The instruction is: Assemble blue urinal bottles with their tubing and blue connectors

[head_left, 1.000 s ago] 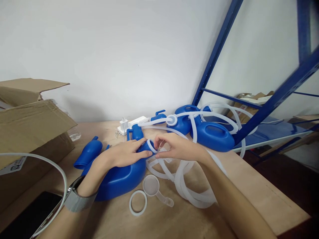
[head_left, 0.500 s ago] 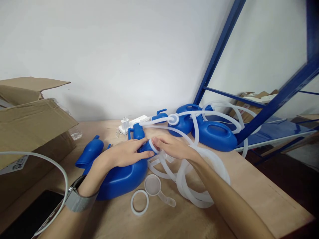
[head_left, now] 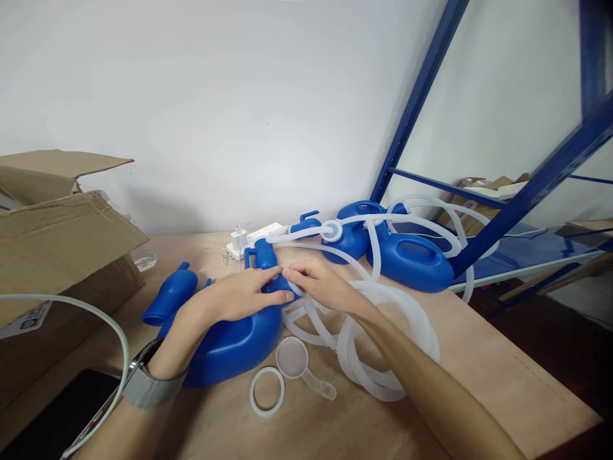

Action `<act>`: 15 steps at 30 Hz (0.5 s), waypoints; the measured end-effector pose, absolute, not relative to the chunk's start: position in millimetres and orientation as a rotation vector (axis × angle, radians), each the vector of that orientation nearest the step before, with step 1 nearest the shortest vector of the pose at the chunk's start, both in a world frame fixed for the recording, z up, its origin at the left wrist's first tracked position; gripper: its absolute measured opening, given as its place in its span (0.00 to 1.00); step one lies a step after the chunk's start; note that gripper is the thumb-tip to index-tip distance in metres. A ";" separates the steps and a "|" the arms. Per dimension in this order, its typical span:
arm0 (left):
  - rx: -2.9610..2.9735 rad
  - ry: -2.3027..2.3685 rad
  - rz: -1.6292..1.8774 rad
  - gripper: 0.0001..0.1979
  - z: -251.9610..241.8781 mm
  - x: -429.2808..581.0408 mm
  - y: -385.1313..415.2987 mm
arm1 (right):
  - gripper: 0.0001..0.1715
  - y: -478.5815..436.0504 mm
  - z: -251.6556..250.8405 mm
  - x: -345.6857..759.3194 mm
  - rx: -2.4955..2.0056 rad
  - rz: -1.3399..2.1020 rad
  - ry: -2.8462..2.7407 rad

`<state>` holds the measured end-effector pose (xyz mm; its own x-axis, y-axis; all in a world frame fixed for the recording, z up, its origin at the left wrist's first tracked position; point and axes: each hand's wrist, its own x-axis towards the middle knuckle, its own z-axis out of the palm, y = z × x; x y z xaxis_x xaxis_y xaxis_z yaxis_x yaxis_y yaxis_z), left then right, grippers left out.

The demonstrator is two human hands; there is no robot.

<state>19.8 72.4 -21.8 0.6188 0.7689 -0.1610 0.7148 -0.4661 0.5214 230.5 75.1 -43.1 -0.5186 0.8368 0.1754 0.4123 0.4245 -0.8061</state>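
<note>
A blue plastic jug (head_left: 230, 345) lies on its side on the wooden table (head_left: 502, 383). My left hand (head_left: 234, 297) is wrapped round its neck, a metal watch on the wrist. My right hand (head_left: 318, 284) pinches the white fitting at the end of a coiled translucent hose (head_left: 383, 338), pressed against the jug's mouth. The fitting itself is mostly hidden by my fingers. In front of the jug lie a loose white ring (head_left: 266, 391) and a clear funnel piece (head_left: 299, 364).
Two more blue jugs (head_left: 407, 259) with white hoses lie behind, beside a blue shelf frame (head_left: 527, 191). A blue funnel part (head_left: 170, 297) sits left. An open cardboard box (head_left: 52, 243) stands at left, a white power strip (head_left: 256, 236) by the wall, a phone (head_left: 62, 415) near me.
My right hand has closed in on the jug's mouth, bringing the white fitting from just clear of it to against it. The hose coil shifted slightly. My left hand stays put.
</note>
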 end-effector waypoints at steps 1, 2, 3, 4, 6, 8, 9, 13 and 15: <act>2.293 1.165 0.131 0.33 -21.6 19.8 72.2 | 0.27 75.3 -43.4 230.5 -1.034 0.982 -2.111; 2.296 1.165 0.133 0.33 -21.3 19.9 71.9 | 0.27 75.6 -43.1 231.3 -1.013 1.005 -2.119; 2.299 1.165 0.136 0.34 -21.0 19.9 71.6 | 0.27 75.7 -41.9 233.1 -0.995 1.031 -2.134; 2.303 1.167 0.138 0.34 -20.9 19.8 71.3 | 0.27 75.8 -39.7 235.8 -0.987 1.049 -2.154; 2.314 1.172 0.138 0.35 -20.8 19.3 70.9 | 0.27 75.5 -32.7 244.1 -1.000 1.052 -2.203; 2.326 1.168 0.139 0.35 -20.9 18.5 71.0 | 0.23 75.2 -24.2 255.3 -1.004 1.018 -2.233; 2.329 1.158 0.140 0.34 -21.0 18.1 71.1 | 0.21 75.2 -20.3 261.1 -0.995 0.991 -2.239; 2.334 1.094 0.148 0.30 -21.1 17.7 71.8 | 0.14 78.1 -15.3 277.9 -0.897 0.919 -2.283; 2.344 1.103 0.146 0.31 -21.4 17.7 72.3 | 0.14 80.6 -19.0 279.4 -0.824 0.937 -2.355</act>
<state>17.7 72.3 -21.4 0.6591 0.7412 -0.1272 0.6827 -0.5189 0.5144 279.4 80.6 -19.0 -0.7080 0.6773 0.2001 0.3548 0.5862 -0.7284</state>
